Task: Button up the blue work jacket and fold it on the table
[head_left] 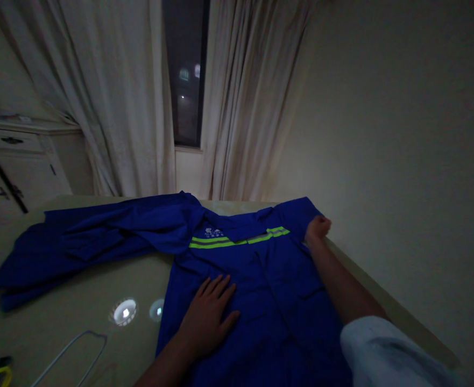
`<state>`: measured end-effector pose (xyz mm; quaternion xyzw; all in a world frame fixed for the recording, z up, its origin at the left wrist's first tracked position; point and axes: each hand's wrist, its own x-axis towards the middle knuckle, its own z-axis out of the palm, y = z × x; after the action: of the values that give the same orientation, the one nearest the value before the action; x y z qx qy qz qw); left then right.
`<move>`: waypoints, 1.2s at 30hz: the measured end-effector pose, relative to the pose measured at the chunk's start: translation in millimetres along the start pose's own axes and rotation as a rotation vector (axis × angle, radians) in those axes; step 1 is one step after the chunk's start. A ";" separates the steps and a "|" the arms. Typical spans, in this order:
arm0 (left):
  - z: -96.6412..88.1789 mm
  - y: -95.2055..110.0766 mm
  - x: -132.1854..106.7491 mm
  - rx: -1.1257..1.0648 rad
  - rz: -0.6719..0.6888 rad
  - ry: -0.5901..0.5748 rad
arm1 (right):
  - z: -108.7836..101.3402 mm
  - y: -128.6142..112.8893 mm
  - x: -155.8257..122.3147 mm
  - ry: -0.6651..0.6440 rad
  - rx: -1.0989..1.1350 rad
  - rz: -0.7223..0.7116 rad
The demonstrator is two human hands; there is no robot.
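A blue work jacket (256, 279) with yellow-green and grey reflective stripes across its chest lies spread on the table. White printing shows above the stripe on its left part. My left hand (208, 314) rests flat on the jacket front, fingers stretched out. At the jacket's right shoulder, my right hand (318, 228) is closed on the blue cloth near the sleeve. To the left, more blue cloth (111, 226), a folded blue garment or part of the jacket, reaches across the table; I cannot tell whether the two are joined.
The glossy table (140, 279) reflects ceiling lights. A thin white wire loop (71, 344) lies at its lower left, near a yellow looped item (3, 373). Pale curtains (119, 97) hang beside a dark window, a white cabinet (22, 166) stands at left, and a wall borders the right.
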<state>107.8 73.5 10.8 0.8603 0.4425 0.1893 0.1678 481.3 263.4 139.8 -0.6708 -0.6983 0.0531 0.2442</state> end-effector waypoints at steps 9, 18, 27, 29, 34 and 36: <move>5.8 -4.5 0.3 0.086 0.023 0.020 | 124.0 -75.8 36.1 -0.217 -0.007 -0.291; 6.1 -4.2 -0.2 0.128 0.058 0.067 | 63.7 -119.1 120.1 0.039 0.144 -0.310; -5.8 -14.8 -3.5 0.365 -0.307 0.323 | 90.3 -33.5 -28.4 -0.386 0.043 -0.184; -6.2 -26.5 -5.8 0.404 -0.392 0.274 | 86.3 -19.9 -40.2 -0.335 0.067 -0.150; -18.4 -60.5 -0.7 0.420 -0.464 0.145 | 94.7 -20.1 -47.7 -0.175 0.157 -0.124; -29.4 -76.2 4.3 0.441 -0.455 0.106 | 102.0 -32.6 -50.8 -0.124 0.185 -0.143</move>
<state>43.0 122.7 2.4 0.7440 0.6620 0.0909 -0.0080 408.6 237.3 49.9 -0.5891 -0.7503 0.1411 0.2647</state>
